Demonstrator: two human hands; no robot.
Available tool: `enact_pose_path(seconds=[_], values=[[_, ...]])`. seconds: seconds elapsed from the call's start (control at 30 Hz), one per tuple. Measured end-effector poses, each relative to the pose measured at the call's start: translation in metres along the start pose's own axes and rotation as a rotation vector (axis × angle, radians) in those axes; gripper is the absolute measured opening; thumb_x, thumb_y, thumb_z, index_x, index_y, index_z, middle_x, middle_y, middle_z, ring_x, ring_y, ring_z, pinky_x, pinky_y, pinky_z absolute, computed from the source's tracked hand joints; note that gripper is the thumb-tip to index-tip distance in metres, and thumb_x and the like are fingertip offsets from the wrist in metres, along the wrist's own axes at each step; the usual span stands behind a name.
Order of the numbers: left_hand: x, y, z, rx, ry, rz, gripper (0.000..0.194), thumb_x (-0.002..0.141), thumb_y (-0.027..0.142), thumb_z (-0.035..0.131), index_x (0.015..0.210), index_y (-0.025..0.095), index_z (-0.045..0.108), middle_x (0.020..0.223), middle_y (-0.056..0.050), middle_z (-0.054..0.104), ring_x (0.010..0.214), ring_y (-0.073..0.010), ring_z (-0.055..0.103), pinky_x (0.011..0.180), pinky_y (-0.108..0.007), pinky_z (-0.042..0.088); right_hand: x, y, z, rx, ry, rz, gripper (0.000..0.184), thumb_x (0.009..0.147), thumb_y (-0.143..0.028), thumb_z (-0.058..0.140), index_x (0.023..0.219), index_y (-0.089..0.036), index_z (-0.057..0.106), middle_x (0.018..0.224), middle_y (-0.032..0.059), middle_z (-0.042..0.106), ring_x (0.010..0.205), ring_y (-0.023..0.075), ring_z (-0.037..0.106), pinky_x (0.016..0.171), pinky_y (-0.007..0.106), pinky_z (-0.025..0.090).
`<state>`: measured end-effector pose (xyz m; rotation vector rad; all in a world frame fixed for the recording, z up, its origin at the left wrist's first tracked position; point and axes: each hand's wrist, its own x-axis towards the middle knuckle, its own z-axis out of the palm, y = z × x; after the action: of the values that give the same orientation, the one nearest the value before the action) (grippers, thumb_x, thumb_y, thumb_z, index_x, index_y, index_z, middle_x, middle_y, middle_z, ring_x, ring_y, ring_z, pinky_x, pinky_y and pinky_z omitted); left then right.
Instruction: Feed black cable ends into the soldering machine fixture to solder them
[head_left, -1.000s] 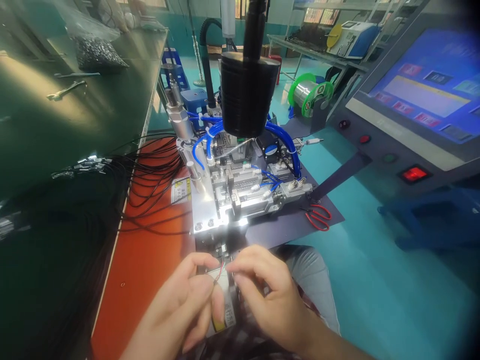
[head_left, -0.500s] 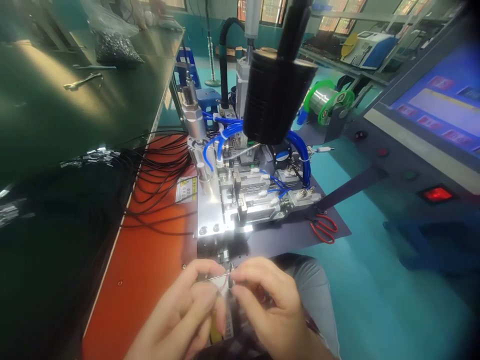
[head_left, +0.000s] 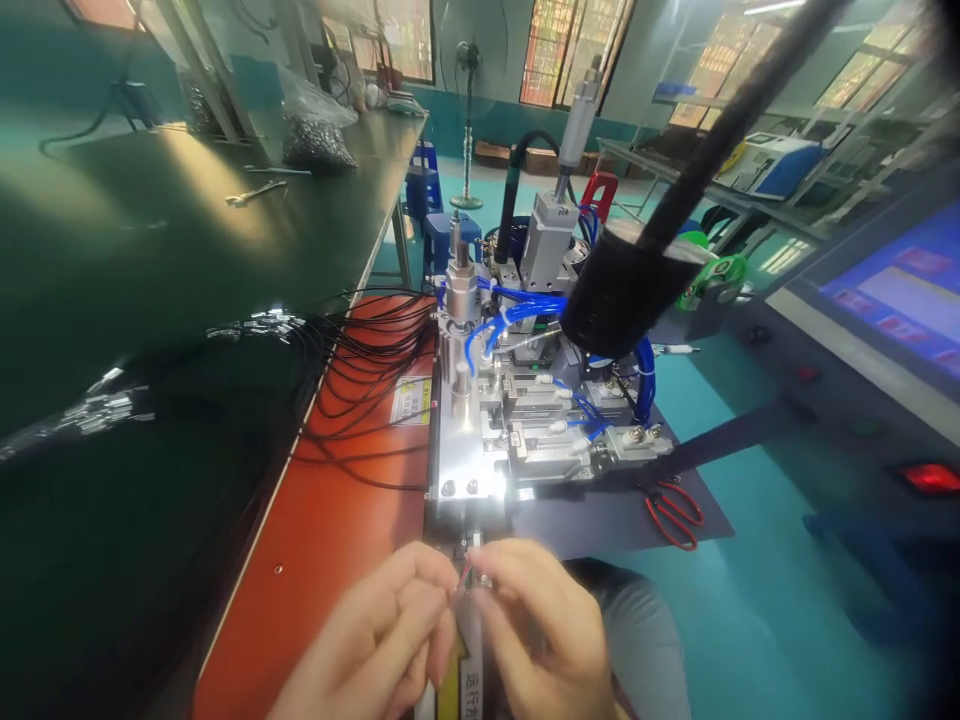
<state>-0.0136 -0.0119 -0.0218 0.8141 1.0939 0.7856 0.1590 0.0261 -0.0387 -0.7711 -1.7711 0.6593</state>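
**Two bare hands and a fine wire at the near side of a machine.**

The left hand (head_left: 390, 630) and the right hand (head_left: 544, 625) meet at the near centre, fingertips almost together. Between them lies the wire (head_left: 465, 572), thin and partly red, just in front of the near end of the machine (head_left: 465, 440). The left thumb and index finger are closed to a pinch on the wire. The right index fingertip lies at its far end, the thumb a little apart below; whether the right hand grips it cannot be told. Beneath the hands runs a label (head_left: 450, 685) with a yellow arrow.

To the left, black cables (head_left: 375, 345) cross an orange board (head_left: 300, 535) beside a dark bench (head_left: 127, 260). On the bench's far part rest a wrench (head_left: 256, 195) and a clear bag (head_left: 319, 135) of small dark parts. Blue tubes (head_left: 525, 308) arch over the machine, and a black cylinder (head_left: 637, 290) hangs above its right part. To the right lie a red-handled tool (head_left: 677, 517) and, farther off, a green spool (head_left: 716, 283); a lit screen (head_left: 900, 290) stands at the right edge.
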Motion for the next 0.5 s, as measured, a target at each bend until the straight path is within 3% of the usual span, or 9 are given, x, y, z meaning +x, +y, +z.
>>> enact_pose_path(seconds=[0.1, 0.2, 0.33, 0.43, 0.5], values=[[0.003, -0.003, -0.002, -0.045, 0.011, -0.006, 0.044, 0.089, 0.066, 0.052, 0.092, 0.022, 0.053, 0.059, 0.009, 0.046, 0.042, -0.003, 0.02, 0.041, -0.02, 0.011, -0.001, 0.006, 0.0, -0.11, -0.07, -0.108, 0.04, 0.084, 0.0, 0.059, 0.121, -0.016, 0.064, 0.098, 0.0113, 0.077, 0.085, 0.0185, 0.075, 0.073, 0.025, 0.063], [0.004, -0.006, -0.003, -0.066, 0.02, 0.0, 0.045, 0.088, 0.067, 0.052, 0.09, 0.022, 0.052, 0.057, 0.009, 0.045, 0.041, -0.003, 0.019, 0.04, -0.02, 0.011, 0.0, 0.009, 0.002, -0.214, -0.031, -0.211, 0.033, 0.088, -0.004, 0.056, 0.118, -0.013, 0.065, 0.094, 0.0123, 0.079, 0.079, 0.0187, 0.076, 0.07, 0.023, 0.063], [0.003, -0.005, 0.0, -0.059, 0.027, -0.01, 0.045, 0.087, 0.067, 0.053, 0.089, 0.022, 0.052, 0.059, 0.008, 0.045, 0.043, -0.0036, 0.019, 0.041, -0.02, 0.011, -0.002, 0.01, 0.002, -0.182, -0.023, -0.184, 0.034, 0.088, -0.004, 0.055, 0.119, -0.016, 0.065, 0.092, 0.0102, 0.079, 0.077, 0.0191, 0.077, 0.067, 0.025, 0.064], [0.002, -0.001, 0.005, -0.062, 0.096, -0.004, 0.042, 0.088, 0.062, 0.056, 0.085, 0.021, 0.052, 0.058, 0.008, 0.043, 0.045, -0.004, 0.019, 0.043, -0.019, 0.011, -0.009, 0.012, 0.002, -0.186, -0.072, -0.157, 0.044, 0.086, -0.003, 0.057, 0.126, -0.02, 0.062, 0.101, 0.0103, 0.079, 0.084, 0.0217, 0.077, 0.068, 0.027, 0.064], [0.0, 0.0, 0.007, -0.057, 0.148, 0.001, 0.04, 0.087, 0.06, 0.058, 0.082, 0.02, 0.054, 0.059, 0.008, 0.042, 0.047, -0.0048, 0.02, 0.045, -0.018, 0.013, -0.014, 0.012, 0.003, -0.15, -0.031, -0.124, 0.045, 0.086, -0.004, 0.057, 0.127, -0.023, 0.062, 0.101, 0.0094, 0.079, 0.083, 0.0219, 0.077, 0.067, 0.029, 0.064]])
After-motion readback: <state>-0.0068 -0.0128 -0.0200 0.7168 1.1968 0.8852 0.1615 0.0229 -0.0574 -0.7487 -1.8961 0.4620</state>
